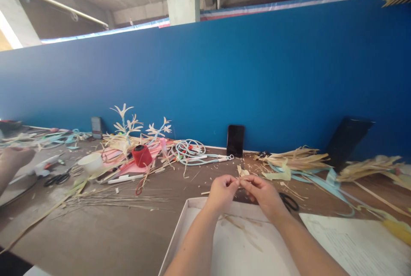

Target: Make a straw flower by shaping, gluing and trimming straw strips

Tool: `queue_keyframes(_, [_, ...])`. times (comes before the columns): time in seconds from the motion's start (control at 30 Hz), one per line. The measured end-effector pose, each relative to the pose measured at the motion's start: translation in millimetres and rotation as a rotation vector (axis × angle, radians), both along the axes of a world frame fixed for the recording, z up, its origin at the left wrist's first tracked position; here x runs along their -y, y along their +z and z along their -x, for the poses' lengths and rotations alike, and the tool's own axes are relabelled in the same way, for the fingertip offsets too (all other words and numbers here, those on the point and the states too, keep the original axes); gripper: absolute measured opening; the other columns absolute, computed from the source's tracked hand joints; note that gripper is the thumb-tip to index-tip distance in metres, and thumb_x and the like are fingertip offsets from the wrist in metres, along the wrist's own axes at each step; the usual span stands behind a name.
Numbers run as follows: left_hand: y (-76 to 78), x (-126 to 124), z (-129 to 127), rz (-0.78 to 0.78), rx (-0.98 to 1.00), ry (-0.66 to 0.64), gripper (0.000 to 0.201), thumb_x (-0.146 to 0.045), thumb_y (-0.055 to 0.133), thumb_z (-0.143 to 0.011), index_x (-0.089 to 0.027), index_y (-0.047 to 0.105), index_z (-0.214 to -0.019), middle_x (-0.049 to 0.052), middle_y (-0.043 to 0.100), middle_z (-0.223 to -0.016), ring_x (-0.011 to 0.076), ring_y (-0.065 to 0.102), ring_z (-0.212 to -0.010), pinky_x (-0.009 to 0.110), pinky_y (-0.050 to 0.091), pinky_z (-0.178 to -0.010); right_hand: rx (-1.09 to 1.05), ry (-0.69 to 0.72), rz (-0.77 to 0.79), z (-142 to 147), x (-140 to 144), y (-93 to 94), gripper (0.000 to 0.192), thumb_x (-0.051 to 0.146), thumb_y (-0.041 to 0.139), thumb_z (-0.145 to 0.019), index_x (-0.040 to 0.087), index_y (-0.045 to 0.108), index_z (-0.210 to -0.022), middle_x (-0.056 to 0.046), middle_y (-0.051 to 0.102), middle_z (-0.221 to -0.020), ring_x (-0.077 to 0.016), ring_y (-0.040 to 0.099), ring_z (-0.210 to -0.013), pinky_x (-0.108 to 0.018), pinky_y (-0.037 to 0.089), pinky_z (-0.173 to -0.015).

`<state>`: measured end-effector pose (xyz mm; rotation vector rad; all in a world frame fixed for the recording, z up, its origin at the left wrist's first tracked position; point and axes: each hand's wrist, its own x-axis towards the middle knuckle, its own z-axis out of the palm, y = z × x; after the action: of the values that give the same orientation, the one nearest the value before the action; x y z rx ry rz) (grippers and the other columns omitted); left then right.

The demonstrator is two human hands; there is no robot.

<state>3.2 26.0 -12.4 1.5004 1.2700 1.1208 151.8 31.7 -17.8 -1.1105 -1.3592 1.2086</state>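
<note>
My left hand and my right hand meet fingertip to fingertip above the far rim of a shallow white box. Both are pinched closed on a small pale strip of dried plant fibre, whose end sticks up past the fingers. Most of the strip is hidden by my fingertips. Inside the box, under my wrists, lie several thin brownish fibre strips. Black-handled scissors lie just beyond my right forearm, which partly covers them.
A phone leans on the blue partition. Husk bundles and blue ribbons lie right, beside printed paper. Left are red thread, a white bowl, fibre flowers and another person's hand.
</note>
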Motion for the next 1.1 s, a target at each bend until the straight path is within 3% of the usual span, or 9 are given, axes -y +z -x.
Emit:
queue_keyframes(0.2, [1.0,3,-1,0.013,-0.022,-0.038,0.030,-0.042,0.054,-0.075,-0.014,0.061,-0.069,-0.003,0.047,-0.055,0.0086,0.037,-0.053,0.021,0.028,-0.050,-0.049,0.024,0.023,0,2,1.3,0.030,0.047,0.065,-0.071,0.018,0.059,-0.073,0.004,0.048,-0.052,-0.0083,0.037,-0.046,-0.022,0.026,-0.044])
queue_keyframes(0.5, [9.4,9,-1,-0.083,-0.207,0.004,0.021,-0.032,0.053,-0.075,-0.015,0.064,-0.069,0.001,0.060,-0.066,0.0115,0.048,-0.062,0.021,0.034,-0.057,-0.143,0.023,0.043,-2,-2,-6.2,0.032,0.048,0.061,-0.074,0.017,0.058,-0.081,0.004,0.049,-0.053,-0.0076,0.037,-0.044,-0.021,0.025,-0.043])
queue_keyframes(1.1, [6.0,4,5,-0.016,-0.087,0.027,0.026,-0.038,0.052,-0.074,-0.015,0.063,-0.070,-0.003,0.047,-0.054,0.0090,0.039,-0.053,0.021,0.028,-0.050,-0.201,-0.002,0.028,-3,-3,-7.8,0.029,0.045,0.062,-0.075,0.017,0.057,-0.079,0.003,0.053,-0.054,-0.0072,0.037,-0.044,-0.021,0.024,-0.041])
